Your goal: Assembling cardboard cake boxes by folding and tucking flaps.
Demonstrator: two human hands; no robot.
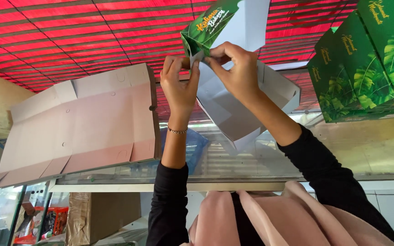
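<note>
A green cardboard box (233, 105) with a white inside, partly folded, is held up over a glass counter (242, 164). My left hand (179, 84) grips its corner flap from the left, a thin bracelet on the wrist. My right hand (237, 68) pinches the same corner from the right, fingers curled on the fold. Both arms wear black sleeves. The box's green printed outside shows at the top, its white panels hang open below the hands.
A stack of flat, unfolded pinkish-white box blanks (78, 127) lies on the counter at left. Folded green leaf-print boxes (365, 64) are piled at the right. A red striped awning (69, 32) spans behind. A brown carton (101, 214) stands below the counter.
</note>
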